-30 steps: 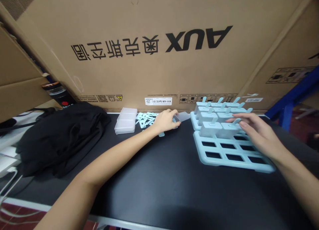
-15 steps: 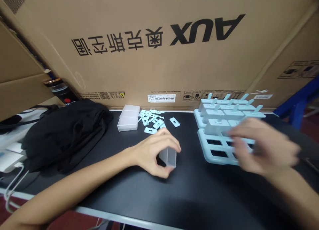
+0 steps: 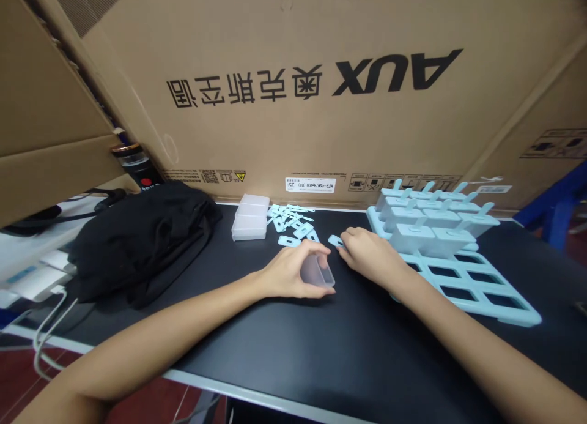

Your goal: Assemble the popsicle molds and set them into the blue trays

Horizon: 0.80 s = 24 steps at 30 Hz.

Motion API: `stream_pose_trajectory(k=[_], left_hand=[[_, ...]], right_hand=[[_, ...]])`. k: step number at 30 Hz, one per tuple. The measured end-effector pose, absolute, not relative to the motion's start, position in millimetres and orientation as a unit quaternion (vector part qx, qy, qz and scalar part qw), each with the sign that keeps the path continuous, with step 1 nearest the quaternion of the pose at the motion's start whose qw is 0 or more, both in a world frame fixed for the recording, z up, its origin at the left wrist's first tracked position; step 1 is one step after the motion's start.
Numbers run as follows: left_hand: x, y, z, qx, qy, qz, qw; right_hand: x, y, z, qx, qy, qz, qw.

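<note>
- We see the left hand (image 3: 298,271) wrapped around a clear cup (image 3: 313,271), thumb below and fingers above, a grip that likely keeps its thin walls steady without squashing them.
- We find the right hand (image 3: 369,256) over the bench (image 3: 257,350), its fingers apparently pinching the near end of a flat blue slotted piece (image 3: 335,240); holding only the edge leaves the slot uncovered.
- We note that this piece lies just beyond the cup, between the loose pile (image 3: 293,216) and the blue rack (image 3: 518,317), so both hands work close together.
- We see the pile beside other clear cups (image 3: 251,217), probably kept within easy reach.
- We see the stick-topped moulds (image 3: 413,237) standing upright in rows, presumably because the rack's openings hold them so.
</note>
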<state>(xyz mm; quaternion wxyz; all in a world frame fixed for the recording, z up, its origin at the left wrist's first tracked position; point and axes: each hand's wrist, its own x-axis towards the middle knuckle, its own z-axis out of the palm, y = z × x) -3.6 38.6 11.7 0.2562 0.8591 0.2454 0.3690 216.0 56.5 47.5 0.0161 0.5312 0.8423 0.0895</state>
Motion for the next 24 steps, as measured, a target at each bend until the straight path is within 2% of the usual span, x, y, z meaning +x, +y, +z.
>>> stream_pose_trajectory(k=[3,6,9,11,13,17,22,24], left_hand=[[-4,40,10,0.851,0.267,0.378,0.246],[-3,40,13,0.85,0.293,0.359,0.251],[-3,39,15,0.845,0.304,0.334,0.286],[-4,38,16,0.838,0.307,0.324,0.314],[-5,39,16,0.834,0.314,0.325,0.315],[-6,42,8,0.837,0.336,0.346,0.258],[-5,46,-5,0.838,0.282,0.395,0.248],[-6,46,-7,0.849,0.259,0.408,0.214]], right_hand=[[226,45,49,0.54,0.839,0.064,0.003],[237,39,50,0.534,0.844,-0.001,-0.057],[242,34,57,0.495,0.841,-0.118,-0.185],[239,29,64,0.454,0.809,-0.24,-0.286],[232,23,68,0.42,0.755,-0.364,-0.349],[215,15,66,0.404,0.678,-0.486,-0.376],[204,12,55,0.409,0.658,-0.494,-0.395],[201,10,51,0.409,0.663,-0.481,-0.402]])
